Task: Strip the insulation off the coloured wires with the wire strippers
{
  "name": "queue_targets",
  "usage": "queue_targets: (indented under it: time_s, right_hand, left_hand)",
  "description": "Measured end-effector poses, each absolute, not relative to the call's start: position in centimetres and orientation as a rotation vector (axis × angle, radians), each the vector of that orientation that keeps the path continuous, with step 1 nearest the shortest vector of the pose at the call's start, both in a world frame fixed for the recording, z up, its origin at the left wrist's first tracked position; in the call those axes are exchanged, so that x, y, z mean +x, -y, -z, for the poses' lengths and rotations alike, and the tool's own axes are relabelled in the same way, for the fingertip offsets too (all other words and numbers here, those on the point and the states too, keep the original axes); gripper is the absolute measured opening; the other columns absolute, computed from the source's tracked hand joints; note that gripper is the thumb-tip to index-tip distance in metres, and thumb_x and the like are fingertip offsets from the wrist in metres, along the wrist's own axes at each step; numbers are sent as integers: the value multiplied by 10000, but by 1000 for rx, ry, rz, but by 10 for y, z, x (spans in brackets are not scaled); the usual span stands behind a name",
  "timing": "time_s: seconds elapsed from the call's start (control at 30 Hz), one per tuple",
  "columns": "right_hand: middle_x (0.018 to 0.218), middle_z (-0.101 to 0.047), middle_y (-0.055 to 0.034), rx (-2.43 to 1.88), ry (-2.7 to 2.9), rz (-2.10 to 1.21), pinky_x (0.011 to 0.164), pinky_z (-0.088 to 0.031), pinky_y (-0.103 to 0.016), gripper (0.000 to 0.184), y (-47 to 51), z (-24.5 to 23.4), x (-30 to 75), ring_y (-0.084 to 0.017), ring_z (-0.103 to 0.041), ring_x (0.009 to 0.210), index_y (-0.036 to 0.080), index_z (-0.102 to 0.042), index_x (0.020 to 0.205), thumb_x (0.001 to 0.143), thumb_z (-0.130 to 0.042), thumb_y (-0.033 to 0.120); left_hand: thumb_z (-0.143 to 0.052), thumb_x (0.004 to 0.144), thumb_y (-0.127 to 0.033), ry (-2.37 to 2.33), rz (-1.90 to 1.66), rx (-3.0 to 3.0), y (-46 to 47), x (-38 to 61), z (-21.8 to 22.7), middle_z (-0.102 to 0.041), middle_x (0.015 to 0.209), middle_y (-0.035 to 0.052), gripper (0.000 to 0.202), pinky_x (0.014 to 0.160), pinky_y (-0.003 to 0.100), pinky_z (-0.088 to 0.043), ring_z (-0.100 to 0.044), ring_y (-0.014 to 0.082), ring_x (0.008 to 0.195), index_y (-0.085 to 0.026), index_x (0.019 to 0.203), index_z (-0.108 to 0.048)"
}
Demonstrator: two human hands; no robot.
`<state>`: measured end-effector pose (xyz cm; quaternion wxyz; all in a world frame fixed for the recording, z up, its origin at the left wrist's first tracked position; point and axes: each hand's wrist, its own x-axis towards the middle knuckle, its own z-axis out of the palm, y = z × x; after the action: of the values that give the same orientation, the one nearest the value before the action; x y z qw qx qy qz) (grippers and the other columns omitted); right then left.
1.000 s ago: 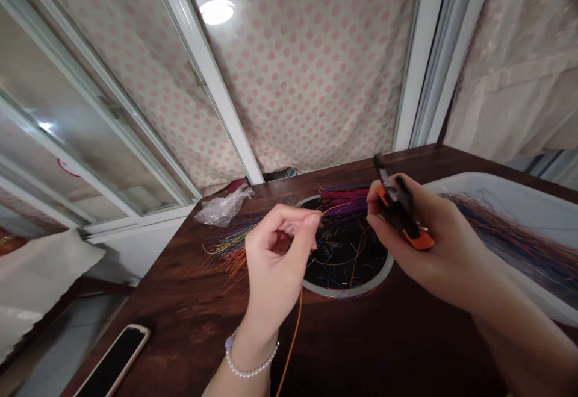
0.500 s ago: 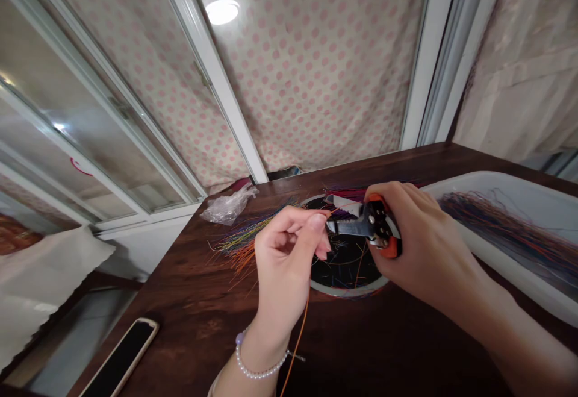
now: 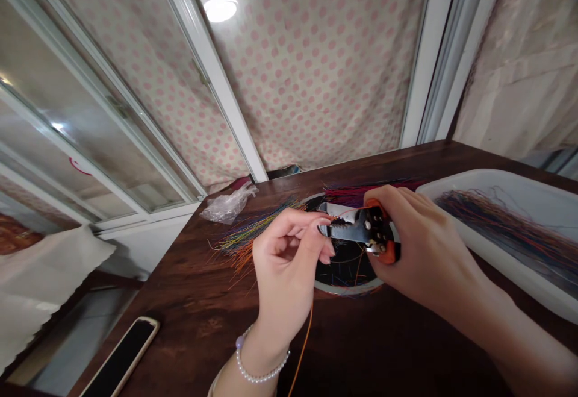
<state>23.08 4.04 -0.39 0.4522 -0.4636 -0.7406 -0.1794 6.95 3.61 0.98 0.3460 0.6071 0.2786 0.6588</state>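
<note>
Between thumb and fingertips, my left hand (image 3: 289, 258) pinches an orange wire (image 3: 303, 346) whose long end hangs down past the wrist. My right hand (image 3: 413, 240) is closed around the orange handles of a wire stripper (image 3: 350, 225). The stripper's notched jaws are parted and reach to my left fingertips, with the wire's short end running along them. Below both hands lies a round dark dish (image 3: 347, 267) with a pale rim, scattered with small wire clippings. My right fingers partly hide the stripper's handles.
A bundle of multicoloured wires (image 3: 246, 243) lies left of the dish, and red-purple wires (image 3: 343, 193) lie behind it. At right stands a white tub (image 3: 492, 180) holding more wires. A crumpled plastic bag (image 3: 229, 203) and a phone (image 3: 120, 358) are on the dark wooden table (image 3: 198, 288).
The stripper's jaws have parted wider and turned, coming closer over my left fingertips. My left hand still pinches the orange wire and has barely moved.
</note>
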Motion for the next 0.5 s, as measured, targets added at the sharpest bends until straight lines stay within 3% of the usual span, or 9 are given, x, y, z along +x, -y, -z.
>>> queue_targets:
  time_s: [0.5]
  right_hand:
    - [664, -595, -28, -1112, 1849, 499, 536, -422, -285, 282, -40, 1, 233, -191, -533, 566, 195, -490, 864, 600, -451, 104]
  left_hand:
    - [-713, 890, -222, -627, -1670, 1445, -34, 69, -9, -633, 543, -70, 110, 512, 51, -477, -566, 10, 491, -208, 781, -718]
